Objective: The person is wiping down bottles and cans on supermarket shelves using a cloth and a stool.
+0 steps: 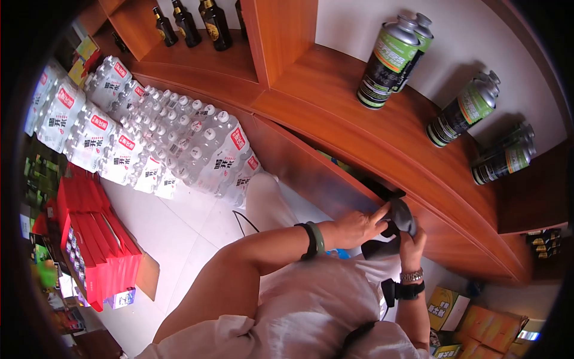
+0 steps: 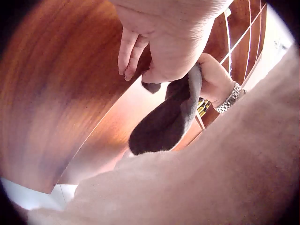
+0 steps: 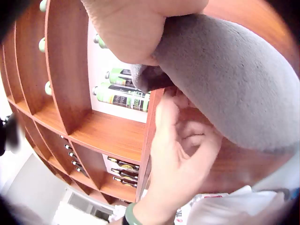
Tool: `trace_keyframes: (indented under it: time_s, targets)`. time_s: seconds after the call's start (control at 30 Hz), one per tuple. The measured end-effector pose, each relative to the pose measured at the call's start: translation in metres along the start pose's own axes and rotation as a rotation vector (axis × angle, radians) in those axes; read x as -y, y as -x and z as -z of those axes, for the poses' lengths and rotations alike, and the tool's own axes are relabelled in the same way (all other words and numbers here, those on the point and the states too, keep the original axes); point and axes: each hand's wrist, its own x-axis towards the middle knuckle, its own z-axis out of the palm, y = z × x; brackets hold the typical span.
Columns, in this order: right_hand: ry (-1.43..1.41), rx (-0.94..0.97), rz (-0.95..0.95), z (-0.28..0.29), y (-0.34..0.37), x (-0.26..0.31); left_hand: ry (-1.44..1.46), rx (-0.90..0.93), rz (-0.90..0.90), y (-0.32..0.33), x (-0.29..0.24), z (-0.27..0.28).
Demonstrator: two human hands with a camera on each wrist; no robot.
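A soft dark grey cloth (image 1: 402, 216) is bunched up at the front of a wooden cabinet. My right hand (image 1: 412, 244) grips it, and in the right wrist view a thick fold of the cloth (image 3: 234, 79) hangs from under the palm. From the other side my left hand (image 1: 359, 230) reaches in, its index finger and thumb pinching the cloth's edge. Two other left fingers (image 2: 131, 56) point down beside the wood in the left wrist view. Between the hands the dark cloth (image 2: 164, 119) sags in a loop. Part of the left grip is hidden behind the hand.
A cabinet panel (image 1: 311, 167) leans out, leaving a dark gap behind it. Green and black cans (image 1: 388, 66) and dark bottles (image 1: 215, 27) line the shelves. Packs of bottled water (image 1: 191, 149) stand on the floor, red boxes (image 1: 104, 251) at left, cartons (image 1: 490, 326) lower right.
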Motion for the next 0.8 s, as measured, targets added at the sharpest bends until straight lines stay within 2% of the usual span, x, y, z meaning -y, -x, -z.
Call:
trace_keyframes:
  time_s: [0.03,0.13,0.17,0.2,0.27,0.3,0.37,0.4,0.43,0.53,0.57,0.67,0.77,0.8]
  targets:
    - [-0.12,-0.055,0.064,0.004,0.001,-0.003,0.005,-0.011,0.01,0.0,0.001,0.0]
    - [-0.03,-0.108,0.267,0.005,0.003,0.069,0.05,-0.132,-0.019,-0.003,-0.001,0.006]
    - [0.154,-0.065,0.441,0.001,-0.002,0.09,0.145,-0.041,0.071,-0.005,-0.007,0.011]
    - [0.342,-0.019,0.614,-0.005,-0.009,0.108,0.143,-0.1,0.028,-0.004,-0.006,0.002]
    - [0.538,0.251,0.653,-0.019,-0.025,0.123,0.128,-0.225,-0.057,-0.002,0.0,-0.018]
    - [0.573,0.393,0.624,-0.03,-0.033,0.117,0.076,-0.344,-0.113,0.002,-0.003,-0.006]
    - [0.604,0.602,0.575,-0.05,-0.042,0.104,0.182,0.033,-0.08,0.019,0.005,-0.041]
    - [0.603,0.671,0.563,-0.058,-0.047,0.101,0.23,0.22,-0.061,0.02,0.007,-0.034]
    - [0.6,0.743,0.554,-0.067,-0.053,0.101,-0.339,-0.048,-0.352,0.032,0.007,-0.025]
    - [0.635,0.783,0.685,-0.092,-0.057,0.109,0.092,-0.066,-0.209,0.038,-0.004,0.013]
    - [0.687,0.81,0.708,-0.102,-0.06,0.112,0.048,-0.091,-0.194,0.039,-0.006,0.017]
    - [0.736,0.717,0.927,-0.146,-0.076,0.11,0.136,-0.12,-0.175,0.039,0.005,-0.016]
    - [0.816,0.76,0.939,-0.182,-0.093,0.121,0.457,-0.209,-0.161,0.042,0.014,-0.007]
    - [0.836,0.767,0.944,-0.189,-0.097,0.126,0.534,-0.181,-0.124,0.044,0.012,0.002]
